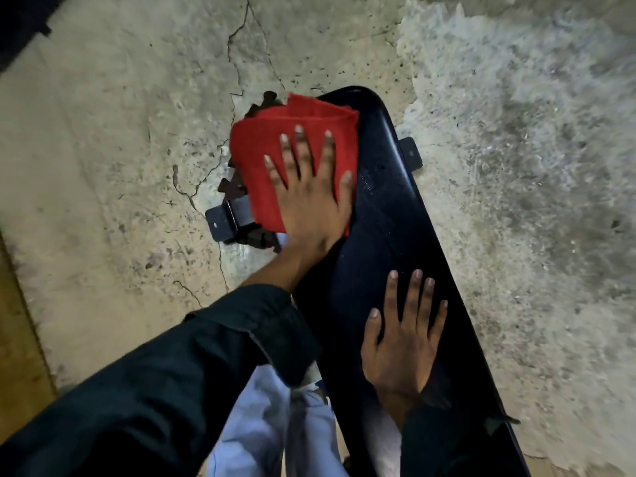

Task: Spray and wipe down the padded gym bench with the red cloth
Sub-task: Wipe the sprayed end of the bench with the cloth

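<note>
head view, the only one: bench (406, 215) runs from near the person out toward the top of frame, black padded top, standing on cracked concrete floor (120, 132). left hand (311, 187) lies flat on the red cloth (275, 146), fingers straight and spread, palm down, nothing curled round the fabric, so it is pressing, not gripping. likely reason: a flat palm spreads pressure over a wide patch and drags the whole folded pad along. cloth is folded into a thick square and sits at the far-left part of the pad, its left side hanging past the bench edge, probably because the wipe is covering the edge and corner there. right hand (402, 342) rests flat on the pad nearer the body, fingers straight and apart, holding nothing; judged as a brace, steadying the bench and taking body weight while the other arm reaches out. dark sleeve (172, 373) covers the left forearm. metal foot plates (222, 223) of the frame show under the far end on both sides. no spray bottle in view, so spraying seems done or set aside; step in hand looks like wiping. pad near the right hand and the right side seem yet to be covered, though wetness cannot be told in this dim light.
</note>
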